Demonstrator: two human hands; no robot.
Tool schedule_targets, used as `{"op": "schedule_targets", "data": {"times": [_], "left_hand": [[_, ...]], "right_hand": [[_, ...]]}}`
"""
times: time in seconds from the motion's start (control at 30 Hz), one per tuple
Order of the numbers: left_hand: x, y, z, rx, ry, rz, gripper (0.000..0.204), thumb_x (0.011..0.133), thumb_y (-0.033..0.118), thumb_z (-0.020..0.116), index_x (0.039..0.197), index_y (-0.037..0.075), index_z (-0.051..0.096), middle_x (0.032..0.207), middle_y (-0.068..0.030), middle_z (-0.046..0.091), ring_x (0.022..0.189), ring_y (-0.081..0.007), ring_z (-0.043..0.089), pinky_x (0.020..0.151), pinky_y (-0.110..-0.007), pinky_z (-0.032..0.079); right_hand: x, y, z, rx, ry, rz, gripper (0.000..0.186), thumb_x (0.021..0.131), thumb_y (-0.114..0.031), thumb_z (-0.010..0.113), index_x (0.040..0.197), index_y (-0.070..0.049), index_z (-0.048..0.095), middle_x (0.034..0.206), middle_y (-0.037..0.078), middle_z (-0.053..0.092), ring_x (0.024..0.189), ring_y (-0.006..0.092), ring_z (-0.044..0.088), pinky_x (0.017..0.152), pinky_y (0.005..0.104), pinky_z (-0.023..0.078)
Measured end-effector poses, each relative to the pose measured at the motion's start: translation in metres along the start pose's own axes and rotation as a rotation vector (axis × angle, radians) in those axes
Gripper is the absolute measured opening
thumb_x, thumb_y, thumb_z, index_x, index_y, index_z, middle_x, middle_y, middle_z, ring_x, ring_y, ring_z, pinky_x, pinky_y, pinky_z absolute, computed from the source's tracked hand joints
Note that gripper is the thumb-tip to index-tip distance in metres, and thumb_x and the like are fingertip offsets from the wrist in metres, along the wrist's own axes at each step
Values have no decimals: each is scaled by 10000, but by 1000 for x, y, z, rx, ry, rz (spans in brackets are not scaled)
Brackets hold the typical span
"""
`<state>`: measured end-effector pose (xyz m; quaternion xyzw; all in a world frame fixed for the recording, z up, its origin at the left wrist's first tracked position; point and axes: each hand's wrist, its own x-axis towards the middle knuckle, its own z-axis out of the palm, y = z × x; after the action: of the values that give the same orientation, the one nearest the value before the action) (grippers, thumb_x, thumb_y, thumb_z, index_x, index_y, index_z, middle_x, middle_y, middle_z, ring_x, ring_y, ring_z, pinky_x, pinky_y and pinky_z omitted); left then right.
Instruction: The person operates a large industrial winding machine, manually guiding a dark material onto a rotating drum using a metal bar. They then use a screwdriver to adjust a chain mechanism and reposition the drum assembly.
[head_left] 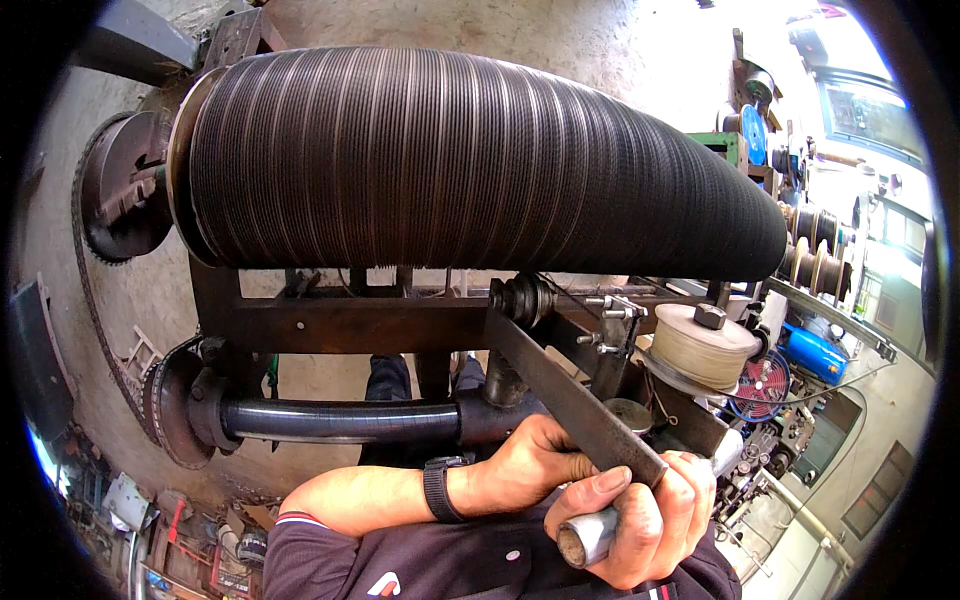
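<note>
My right hand is wrapped round a grey pipe-shaped handle, its open end showing below the thumb. The thumb lies close to the lower end of a flat steel bar, which slants up to a small grooved roller. Beside the bar, my left hand is closed with its fingers curled at the bar's edge; what they hold, if anything, is hidden. A black watch is on my left wrist. Beyond the roller lies a large drum wound with dark cable or wire in tight turns.
A brown steel frame runs below the drum. A dark shaft with a chain sprocket lies nearer me. At right stand a pale wound spool, a red fan and a blue tank.
</note>
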<state>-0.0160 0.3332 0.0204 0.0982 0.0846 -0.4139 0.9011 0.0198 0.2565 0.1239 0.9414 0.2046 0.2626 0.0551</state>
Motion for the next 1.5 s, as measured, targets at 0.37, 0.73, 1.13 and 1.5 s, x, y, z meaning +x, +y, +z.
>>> {"op": "schedule_targets", "data": {"times": [0.37, 0.73, 1.13, 1.5], "left_hand": [[-4, 2, -2, 18, 3, 1, 216, 955, 176, 747, 1100, 16, 752, 1065, -57, 764, 982, -117, 674, 863, -290, 556], [-8, 4, -7, 20, -39, -26, 247, 954, 94, 716, 1185, 6, 719, 1147, -92, 751, 1057, -143, 682, 935, -289, 551], [-13, 8, -9, 13, -54, -3, 262, 957, 97, 712, 1204, 10, 713, 1167, -93, 745, 1074, -149, 679, 948, -291, 550], [-16, 7, -12, 11, -50, -25, 261, 957, 101, 715, 1200, 8, 714, 1159, -92, 747, 1073, -146, 678, 944, -293, 552]], "right_hand": [[2, -5, -1, 13, -20, 2, 142, 788, -68, 615, 763, 10, 499, 632, 183, 533, 548, 341, 561, 542, 451, 504], [4, -9, 0, 20, -5, -6, 148, 799, -75, 619, 767, 12, 504, 623, 184, 530, 543, 339, 557, 534, 449, 499], [6, -16, -2, 17, -29, -12, 144, 805, -73, 618, 777, 17, 509, 635, 188, 534, 548, 341, 559, 537, 452, 503], [7, -20, -4, 21, -60, -12, 128, 810, -61, 610, 783, 20, 514, 645, 193, 541, 550, 342, 561, 545, 464, 509]]}}
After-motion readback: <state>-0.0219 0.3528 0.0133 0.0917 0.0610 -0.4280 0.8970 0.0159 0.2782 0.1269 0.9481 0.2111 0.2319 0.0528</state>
